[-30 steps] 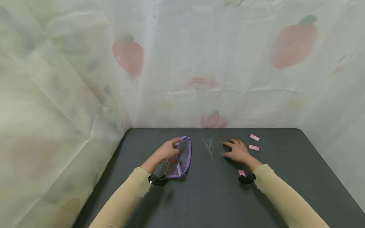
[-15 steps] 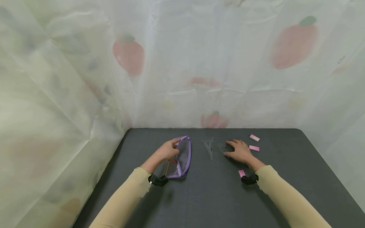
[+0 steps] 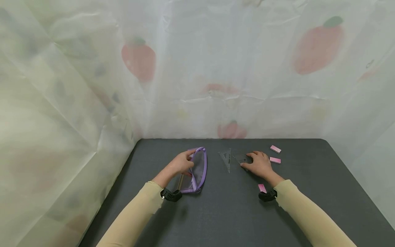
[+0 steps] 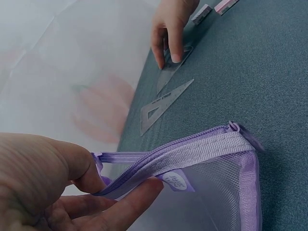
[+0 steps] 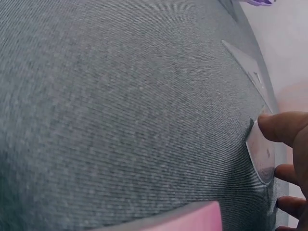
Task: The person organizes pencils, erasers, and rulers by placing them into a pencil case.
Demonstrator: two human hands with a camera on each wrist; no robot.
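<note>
My left hand [image 3: 187, 161] pinches the zipper edge of a purple mesh pouch [image 3: 200, 169] that lies on the dark grey table [image 3: 222, 212]. In the left wrist view, the thumb and a finger of this left hand [image 4: 115, 185] hold the pouch [image 4: 216, 168] open. My right hand [image 3: 249, 162] is curled over a clear set square [image 3: 241, 158], with thumb and fingers at its edges. The right wrist view shows that set square [image 5: 262, 154] between my thumb and fingertips [image 5: 288, 171]. A second clear set square [image 3: 226, 157] lies flat between the pouch and my right hand.
Three pink erasers lie near my right arm: one at the back [image 3: 275, 149], one beside the hand [image 3: 275, 160], one by the wrist [image 3: 262, 188]. A translucent curtain with fruit prints [image 3: 216, 68] encloses the table at the back and both sides.
My right hand has slid slightly right and its fingers have curled onto the clear set square. The left hand and the pouch have stayed where they were.
</note>
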